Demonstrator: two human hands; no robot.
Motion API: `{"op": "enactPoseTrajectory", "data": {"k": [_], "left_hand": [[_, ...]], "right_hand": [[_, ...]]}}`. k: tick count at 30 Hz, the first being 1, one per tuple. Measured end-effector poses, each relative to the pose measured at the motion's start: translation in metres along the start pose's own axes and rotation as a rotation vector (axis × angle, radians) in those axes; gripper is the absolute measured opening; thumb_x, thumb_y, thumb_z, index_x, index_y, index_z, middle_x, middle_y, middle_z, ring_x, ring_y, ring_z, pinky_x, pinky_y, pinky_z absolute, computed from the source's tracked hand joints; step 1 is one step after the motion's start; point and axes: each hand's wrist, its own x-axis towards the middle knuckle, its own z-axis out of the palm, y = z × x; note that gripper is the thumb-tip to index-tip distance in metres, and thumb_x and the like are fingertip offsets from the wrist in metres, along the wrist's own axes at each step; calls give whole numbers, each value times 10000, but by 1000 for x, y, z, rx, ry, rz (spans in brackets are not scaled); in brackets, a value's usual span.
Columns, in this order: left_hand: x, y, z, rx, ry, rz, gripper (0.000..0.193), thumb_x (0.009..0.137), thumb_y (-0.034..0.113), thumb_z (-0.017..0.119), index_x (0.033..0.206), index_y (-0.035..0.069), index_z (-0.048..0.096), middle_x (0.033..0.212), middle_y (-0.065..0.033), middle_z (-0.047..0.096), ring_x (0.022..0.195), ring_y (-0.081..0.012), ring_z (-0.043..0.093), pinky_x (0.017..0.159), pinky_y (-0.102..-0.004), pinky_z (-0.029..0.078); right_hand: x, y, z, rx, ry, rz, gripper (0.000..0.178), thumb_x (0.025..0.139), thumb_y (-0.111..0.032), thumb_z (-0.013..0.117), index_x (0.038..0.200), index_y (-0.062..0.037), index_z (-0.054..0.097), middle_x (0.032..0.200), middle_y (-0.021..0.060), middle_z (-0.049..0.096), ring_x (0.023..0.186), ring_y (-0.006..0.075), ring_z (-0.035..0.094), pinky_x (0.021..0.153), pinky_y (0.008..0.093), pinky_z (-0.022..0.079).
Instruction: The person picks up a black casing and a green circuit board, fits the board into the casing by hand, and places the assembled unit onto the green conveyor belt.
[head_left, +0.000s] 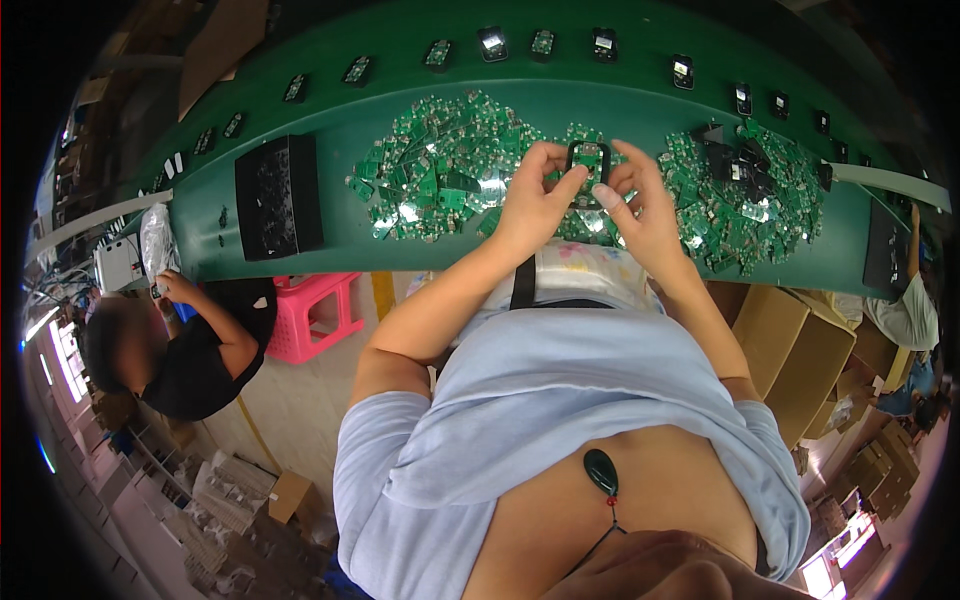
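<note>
My left hand and my right hand meet above the green conveyor belt. Together they hold a small black plastic case with a green circuit board set in it, thumbs and fingertips pinching its sides. A large heap of small green circuit boards lies on the belt to the left of my hands. Another heap mixed with black cases lies to the right.
A black tray rests on the belt at left. Several finished black units ride along the far strip of the belt. A seated person works at left, another person at right. Below are a pink stool and cardboard boxes.
</note>
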Motion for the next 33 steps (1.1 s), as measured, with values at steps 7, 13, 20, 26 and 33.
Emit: {"op": "enactPoseTrajectory", "data": {"k": [7,13,20,26,33], "left_hand": [[46,-44,11,25,-5,37,156,791,93,604,886,32,496,789,-32,578,549,-50,507,486,-217,414],[101,-64,23,119,-45,32,184,784,129,616,895,39,500,794,-68,591,616,-116,574,510,-243,454],[228,-49,-52,998,238,703,375,706,2,526,1080,38,517,1130,-135,530,1063,-339,470,906,-399,378],[282,-57,-136,1460,-76,-6,382,759,109,575,1138,107,535,1207,-82,506,1133,-295,443,922,-390,395],[240,-48,-133,1161,146,198,241,743,113,612,967,33,575,946,-183,604,863,-351,580,761,-424,466]], "right_hand": [[13,44,10,392,-213,313,370,894,-164,511,1203,-1,387,720,35,540,577,89,502,514,215,410],[48,73,3,371,-104,500,289,899,-196,500,1140,-48,443,710,13,543,518,45,473,436,162,347],[150,153,-18,125,24,630,455,851,-250,554,1210,-11,409,639,33,549,503,74,494,416,215,375],[208,195,-34,-46,-34,692,500,856,-287,545,1248,-15,395,692,51,575,531,98,529,438,237,403],[149,153,-12,-252,190,346,275,843,-297,574,993,-67,584,584,46,549,556,149,553,536,298,443]]}}
